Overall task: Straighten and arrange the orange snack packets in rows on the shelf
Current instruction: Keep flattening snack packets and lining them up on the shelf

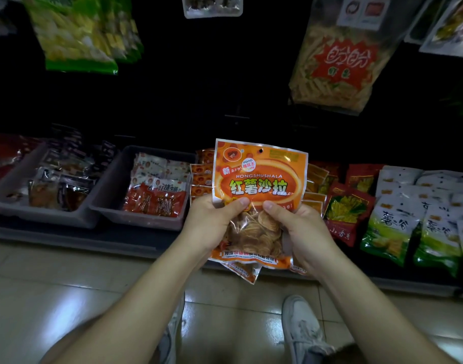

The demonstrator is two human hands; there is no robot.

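Note:
An orange snack packet [259,179] with green lettering and a clear window of round chips stands upright in front of the shelf. My left hand [212,227] grips its lower left side, thumb across the front. My right hand [298,229] grips the lower right side the same way. Corners of more orange packets [247,271] stick out underneath, held behind the front one. A row of orange packets [201,177] lies on the shelf behind, partly hidden by the held packet, with more [315,185] to its right.
Two grey trays [107,206] of small red and dark packets sit on the shelf at left. Red packets [348,206] and white-green bags [414,227] lie at right. Bags hang above [338,59]. The dark shelf edge [94,237] borders a tiled floor with my shoes [301,329].

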